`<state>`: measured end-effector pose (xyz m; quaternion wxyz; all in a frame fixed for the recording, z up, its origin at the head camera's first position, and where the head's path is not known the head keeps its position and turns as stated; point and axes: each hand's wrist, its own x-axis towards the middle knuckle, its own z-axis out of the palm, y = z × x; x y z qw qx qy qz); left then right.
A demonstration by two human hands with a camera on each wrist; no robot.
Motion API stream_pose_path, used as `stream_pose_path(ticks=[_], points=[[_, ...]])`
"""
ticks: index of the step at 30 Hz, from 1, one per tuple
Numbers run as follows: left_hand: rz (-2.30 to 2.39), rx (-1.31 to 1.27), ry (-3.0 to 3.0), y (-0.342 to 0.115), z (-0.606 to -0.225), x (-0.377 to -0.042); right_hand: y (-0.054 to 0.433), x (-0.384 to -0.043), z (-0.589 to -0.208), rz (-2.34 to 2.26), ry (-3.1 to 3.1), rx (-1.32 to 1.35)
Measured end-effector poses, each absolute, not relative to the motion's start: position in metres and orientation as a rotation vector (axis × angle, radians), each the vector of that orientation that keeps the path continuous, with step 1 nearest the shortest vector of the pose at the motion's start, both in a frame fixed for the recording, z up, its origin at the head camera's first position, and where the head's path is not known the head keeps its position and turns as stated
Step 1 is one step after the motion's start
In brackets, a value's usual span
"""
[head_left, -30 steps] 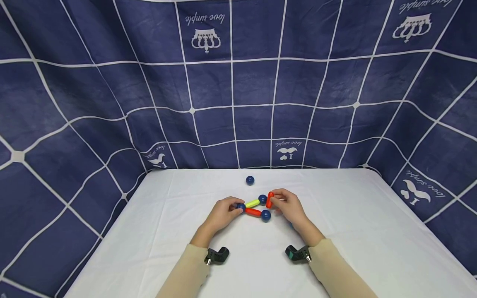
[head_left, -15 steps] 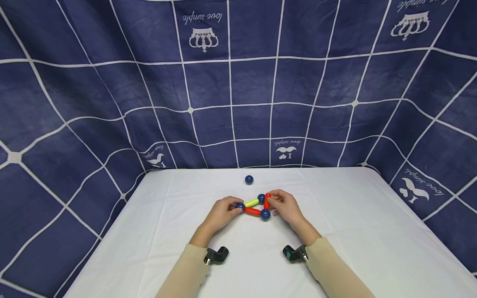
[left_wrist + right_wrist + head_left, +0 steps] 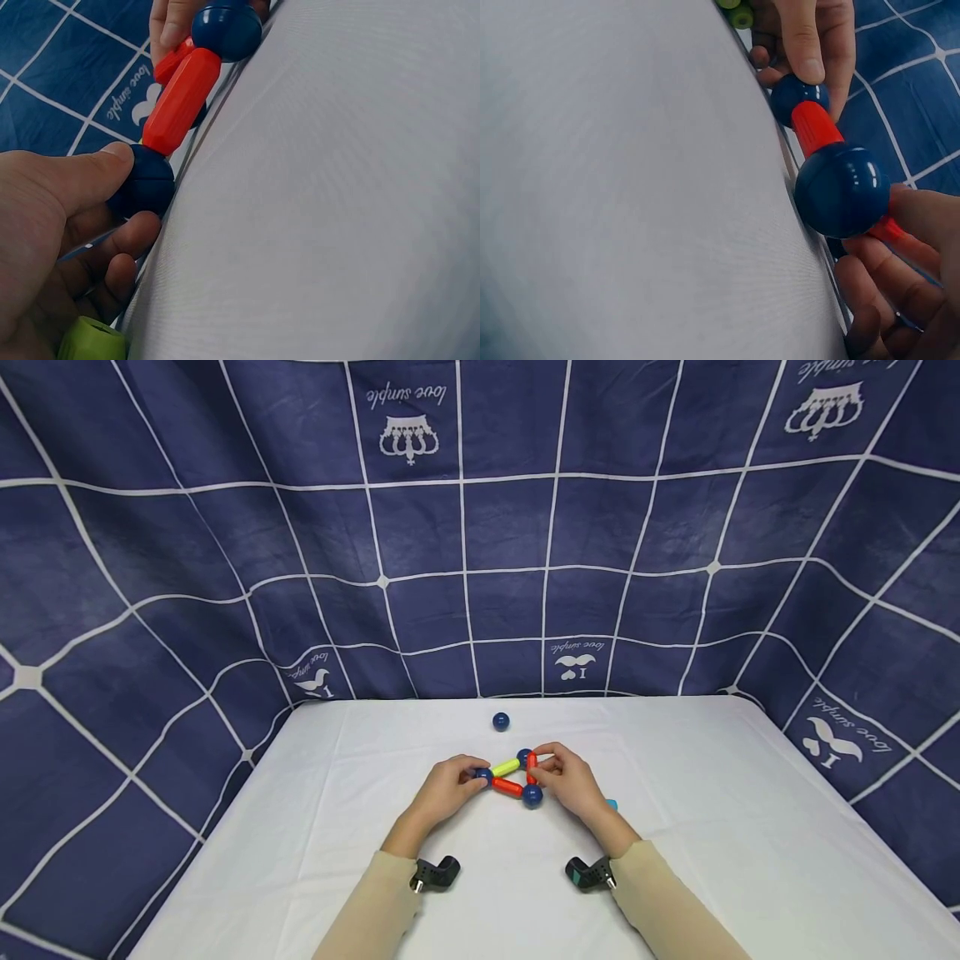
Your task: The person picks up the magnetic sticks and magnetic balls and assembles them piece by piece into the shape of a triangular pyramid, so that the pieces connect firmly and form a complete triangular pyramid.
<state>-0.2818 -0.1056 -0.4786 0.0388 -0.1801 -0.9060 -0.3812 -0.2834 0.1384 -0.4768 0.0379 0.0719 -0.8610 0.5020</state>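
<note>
A triangle of magnetic rods and balls lies on the white cloth. My left hand (image 3: 444,791) pinches the blue ball (image 3: 483,776) at its left corner between thumb and fingers. From that ball, a yellow-green rod (image 3: 505,768) runs to the back blue ball (image 3: 524,757). A red rod (image 3: 507,787) joins it to the front blue ball (image 3: 532,796). My right hand (image 3: 570,783) pinches a second red rod (image 3: 532,767), which spans the two right-hand balls. In the right wrist view, the front ball (image 3: 842,190) partly hides this rod.
Another blue ball (image 3: 501,722) lies alone toward the table's back edge. A light-blue piece (image 3: 612,804) shows partly from behind my right forearm. Green rods (image 3: 91,342) lie beside my left hand in the wrist views. A blue checked curtain (image 3: 510,527) hangs behind the table.
My right hand has moved left with its red rod, from outside the triangle to between the two right-hand balls. My left hand keeps its hold on the left ball.
</note>
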Motion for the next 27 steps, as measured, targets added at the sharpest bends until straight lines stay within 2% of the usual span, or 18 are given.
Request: stream_pose_path(ticks=[11,27], points=[[-1.174,-0.504,-2.812,-0.1048,-0.4797,-0.2807,0.1364,-0.2809,-0.4798,1.440,-2.681,0.280],[-1.148,-0.510,-2.816,-0.1052,-0.4782,-0.2820,0.1313,-0.2755,-0.4753,1.307,-2.728,0.203]])
